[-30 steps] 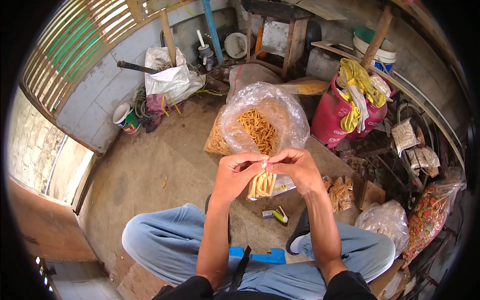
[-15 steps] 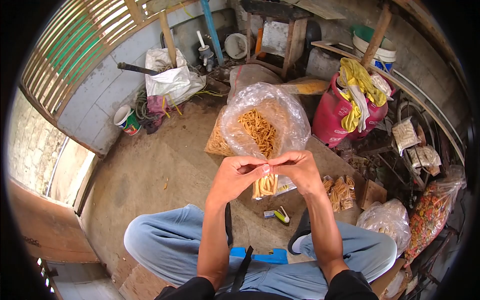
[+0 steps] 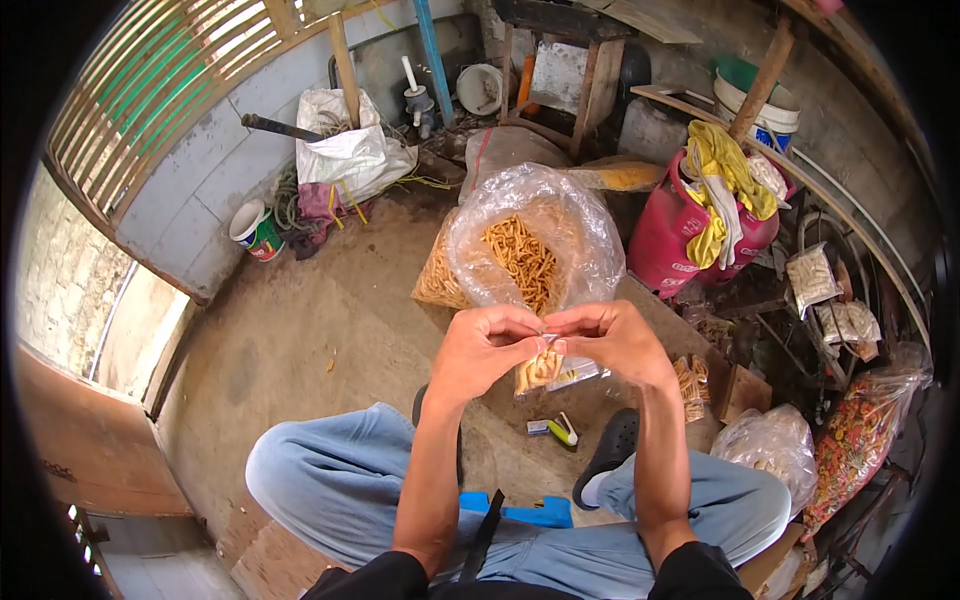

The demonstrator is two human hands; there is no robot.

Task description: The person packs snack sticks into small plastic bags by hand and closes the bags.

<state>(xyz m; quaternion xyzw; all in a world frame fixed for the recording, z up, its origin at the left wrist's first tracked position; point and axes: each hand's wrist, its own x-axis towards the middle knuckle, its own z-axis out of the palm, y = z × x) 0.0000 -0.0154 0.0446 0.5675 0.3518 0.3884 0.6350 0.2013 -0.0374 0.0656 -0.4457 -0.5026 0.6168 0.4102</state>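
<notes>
In the head view, both hands met in front of the body, fingertips almost touching. The left hand (image 3: 476,350) had its thumb and forefinger pinched together at the top of a small clear bag (image 3: 538,374); its grip was narrow, with only the thin plastic between the tips. The right hand (image 3: 625,345) mirrored it, thumb below and forefinger above, closed on the same upper edge. The small clear bag hung beneath the two grips, filled with pale yellow sticks, its lower part free of the fingers.

Just beyond the hands stood a large clear bag (image 3: 592,235), its mouth open — brown sticks (image 3: 520,262) showed inside. On the floor (image 3: 300,340), nearer the body, lay a green stapler (image 3: 563,430) beside a small box (image 3: 538,427), both well below the hands. Past the right wrist sat some filled packets (image 3: 692,385) — partly hidden by the forearm — near a wooden block (image 3: 744,391).
</notes>
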